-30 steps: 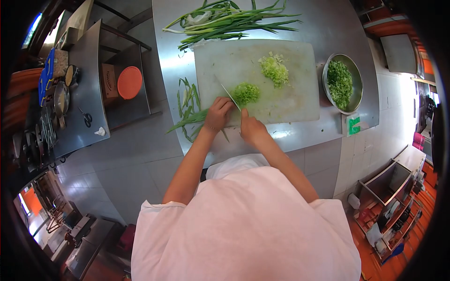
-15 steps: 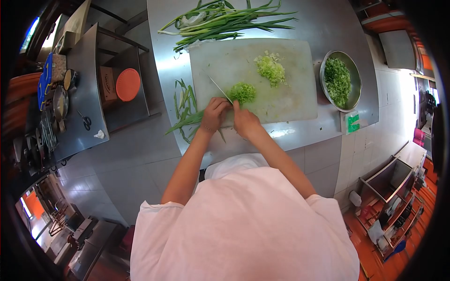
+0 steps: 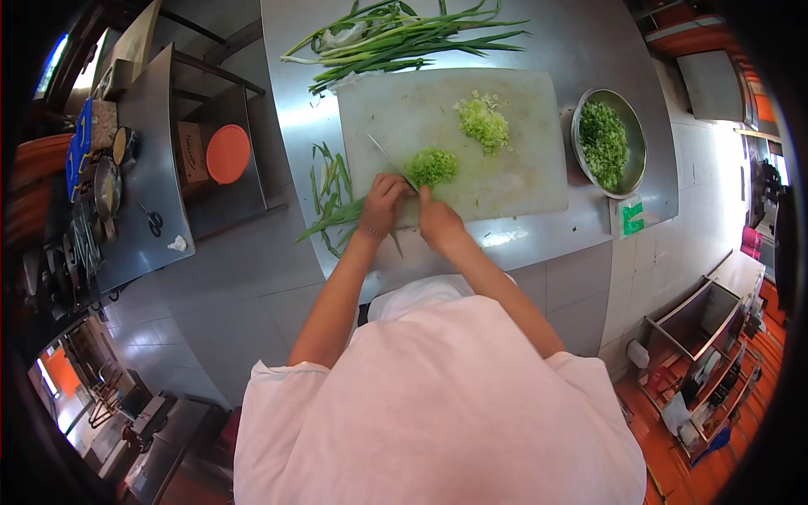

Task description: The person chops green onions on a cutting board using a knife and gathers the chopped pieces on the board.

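See at far left a dark metal side table [image 3: 156,168] with scissors [image 3: 152,220] and a crumpled white piece [image 3: 178,243] near its edge. Below and beside it, find a round orange-red item [image 3: 228,154] next to a cardboard box [image 3: 191,152]. Farther right, on the steel table [image 3: 295,105], note long spring onions [image 3: 404,38] lying across the far side and loose green strips [image 3: 330,181] left of the white cutting board [image 3: 530,168]. Gripping the green stalks [image 3: 337,217] at the board's near left corner, with fingers of the left hand [image 3: 384,202] curled over them, close beside the blade. Holding the knife [image 3: 383,149] in the right hand [image 3: 438,223], with fingers closed around a mostly hidden handle and blade angled toward the far left over the board. Just right of the blade, see a bright green chopped pile [image 3: 431,167]; farther right and farther back, a paler chopped pile [image 3: 482,124], apart from the first. Right of the board, find a metal bowl [image 3: 637,160] holding darker chopped greens [image 3: 603,143], with a green-and-white packet [image 3: 629,217] by its near side. At far right, notice a storage rack [image 3: 699,324] over orange flooring.
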The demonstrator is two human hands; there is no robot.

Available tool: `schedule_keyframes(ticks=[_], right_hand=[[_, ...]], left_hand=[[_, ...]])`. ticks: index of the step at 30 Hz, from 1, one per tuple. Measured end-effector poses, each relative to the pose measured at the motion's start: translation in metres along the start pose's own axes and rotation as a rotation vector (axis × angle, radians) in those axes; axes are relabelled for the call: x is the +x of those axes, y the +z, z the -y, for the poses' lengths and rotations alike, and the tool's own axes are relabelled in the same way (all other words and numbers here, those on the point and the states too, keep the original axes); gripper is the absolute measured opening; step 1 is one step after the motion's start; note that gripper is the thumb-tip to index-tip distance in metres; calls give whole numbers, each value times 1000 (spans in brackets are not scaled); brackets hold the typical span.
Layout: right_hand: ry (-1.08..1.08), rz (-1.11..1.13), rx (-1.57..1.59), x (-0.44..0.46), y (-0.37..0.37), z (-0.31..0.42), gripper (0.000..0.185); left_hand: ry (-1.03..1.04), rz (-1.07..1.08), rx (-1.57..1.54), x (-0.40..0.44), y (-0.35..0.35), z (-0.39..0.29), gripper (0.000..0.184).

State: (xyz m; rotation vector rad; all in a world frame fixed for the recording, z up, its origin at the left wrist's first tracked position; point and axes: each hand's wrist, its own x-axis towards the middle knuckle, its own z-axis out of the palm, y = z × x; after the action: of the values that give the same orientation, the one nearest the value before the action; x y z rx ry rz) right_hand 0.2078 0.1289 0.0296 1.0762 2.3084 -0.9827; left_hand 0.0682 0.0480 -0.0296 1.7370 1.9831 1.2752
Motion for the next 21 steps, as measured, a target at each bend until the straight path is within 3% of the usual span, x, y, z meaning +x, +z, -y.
schedule_keyframes(ticks=[10,13,16,21], right_hand=[[-13,37,-2,1,-19,1,59],[13,55,-37,-27,-19,1,57],[-22,-16,49,0,-1,-4,51],[-6,-3,22,-6,-8,3,42]], left_hand=[[127,65,182,5,-13,-8,25],[111,102,185,3,-14,-5,25],[68,130,166,3,-13,-6,33],[54,112,164,2,-13,-8,26]])
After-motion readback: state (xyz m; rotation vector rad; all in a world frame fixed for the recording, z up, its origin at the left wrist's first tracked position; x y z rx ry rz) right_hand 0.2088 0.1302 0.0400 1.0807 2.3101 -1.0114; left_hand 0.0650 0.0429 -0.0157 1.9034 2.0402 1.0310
